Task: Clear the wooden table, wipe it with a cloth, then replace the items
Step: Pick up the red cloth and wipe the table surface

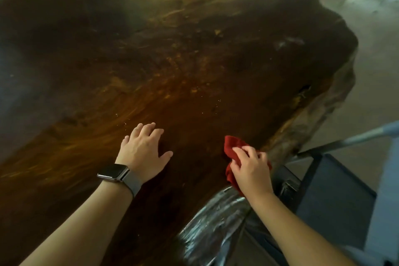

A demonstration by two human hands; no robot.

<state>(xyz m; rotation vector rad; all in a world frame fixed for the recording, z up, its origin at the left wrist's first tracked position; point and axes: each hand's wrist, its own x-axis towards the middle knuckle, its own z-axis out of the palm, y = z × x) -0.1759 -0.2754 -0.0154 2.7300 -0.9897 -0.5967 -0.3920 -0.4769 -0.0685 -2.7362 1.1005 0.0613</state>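
So from where I sit, the clearing looks done: nothing stands on the wooden table (194,60), a dark live-edge slab that fills most of the view. Wiping is under way, I judge. My right hand (251,170) has its fingers curled round the red cloth (234,147), bunched against the top near the right edge. My left hand (142,151) lies flat on the wood beside it, fingers spread, holding nothing. Pale specks show further out, so most of the surface probably needs passes yet, and no items are in view for putting back.
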